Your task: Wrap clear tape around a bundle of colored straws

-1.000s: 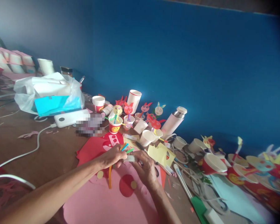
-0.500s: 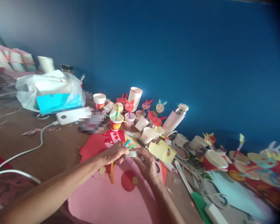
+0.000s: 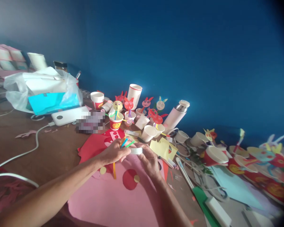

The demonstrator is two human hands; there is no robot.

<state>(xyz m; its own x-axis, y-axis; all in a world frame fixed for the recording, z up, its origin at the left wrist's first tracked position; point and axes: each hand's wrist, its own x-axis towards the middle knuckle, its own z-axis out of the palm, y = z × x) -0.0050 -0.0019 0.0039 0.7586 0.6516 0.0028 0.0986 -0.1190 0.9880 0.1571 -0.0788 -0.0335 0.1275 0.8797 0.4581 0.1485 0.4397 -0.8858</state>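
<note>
My left hand (image 3: 114, 152) is closed around thin coloured strips; an orange-and-blue one (image 3: 124, 142) and a green one (image 3: 130, 144) stick out past its fingers. An orange strip (image 3: 114, 171) shows below this hand over the pink paper (image 3: 104, 201); whether it is held I cannot tell. My right hand (image 3: 149, 160) grips a small white roll that looks like tape (image 3: 136, 151), its fingers curled round the side. Both hands nearly meet at the roll. Beneath them lie a dark red paper circle (image 3: 129, 179) and small yellow discs (image 3: 136, 178).
Paper cups with animal-faced figures (image 3: 115, 121) stand behind the hands, beside a thermos (image 3: 176, 116). A power bank (image 3: 69, 115) with a white cable and a plastic bag (image 3: 14, 91) lie left. Right are yellow paper (image 3: 164, 148), cables and more cups (image 3: 215, 156).
The view has shifted slightly, so most things sit a little further left and higher. My hands stay together, and more of the white roll shows between them.
</note>
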